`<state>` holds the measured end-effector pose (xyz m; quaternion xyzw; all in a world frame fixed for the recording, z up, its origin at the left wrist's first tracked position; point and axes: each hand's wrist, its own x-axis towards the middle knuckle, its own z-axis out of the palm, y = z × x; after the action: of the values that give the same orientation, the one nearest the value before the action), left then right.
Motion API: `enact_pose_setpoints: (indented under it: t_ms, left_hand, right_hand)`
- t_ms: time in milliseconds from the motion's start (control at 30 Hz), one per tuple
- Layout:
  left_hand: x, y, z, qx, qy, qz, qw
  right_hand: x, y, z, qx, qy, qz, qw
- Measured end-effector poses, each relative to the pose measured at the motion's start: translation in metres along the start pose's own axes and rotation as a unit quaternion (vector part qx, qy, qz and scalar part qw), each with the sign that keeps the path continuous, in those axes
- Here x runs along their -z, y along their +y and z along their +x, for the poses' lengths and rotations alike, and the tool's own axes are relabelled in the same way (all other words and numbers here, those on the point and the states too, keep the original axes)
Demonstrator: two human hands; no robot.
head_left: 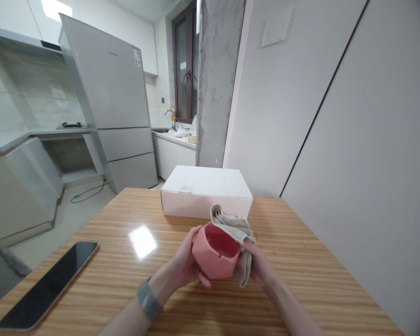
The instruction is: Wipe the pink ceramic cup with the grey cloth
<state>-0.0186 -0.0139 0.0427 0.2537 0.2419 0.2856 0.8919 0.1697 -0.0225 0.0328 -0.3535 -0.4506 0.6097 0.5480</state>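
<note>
A pink faceted ashtray [213, 261] with a notch in its rim is held up over the wooden table [126, 289], tilted so its hollow inside shows. My left hand [187, 261] grips it from the left, fingers behind and thumb below. A folded grey-beige cloth [236, 228] lies over the far right part of the rim and hangs down its right side. My right hand [257, 263] is closed on that cloth and presses it against the ashtray. Some right fingers are hidden behind the cloth.
A white box [206, 191] stands at the table's far edge, just behind the ashtray. A black phone [49, 289] lies at the left edge. To the right rises a white wall panel [336, 186]; a grey fridge [108, 93] stands beyond the table.
</note>
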Motion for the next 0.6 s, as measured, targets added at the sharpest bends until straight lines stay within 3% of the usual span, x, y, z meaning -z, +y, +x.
enact_pose_setpoints:
  t_ms: [100,167,367,500,600]
  left_hand:
    - [0.001,-0.001,0.001,0.024,-0.015,0.003,1.000]
    - [0.002,-0.003,0.003,0.025,-0.011,-0.001,1.000]
    - [0.005,-0.009,0.015,-0.036,0.067,0.023,0.997]
    - [0.004,-0.013,0.020,-0.125,0.131,0.042,0.982]
    - [-0.003,-0.017,0.022,-0.199,0.145,0.037,0.969]
  right_hand:
    - [0.001,0.001,-0.002,-0.083,-0.033,0.034,0.995]
    - [-0.002,0.002,0.001,-0.082,-0.040,0.034,0.995]
    - [-0.018,0.012,0.013,0.038,0.037,0.022,0.998]
    - [-0.027,0.027,0.012,0.127,0.105,0.003,0.986]
    - [-0.033,0.033,0.008,0.152,0.152,-0.013,0.977]
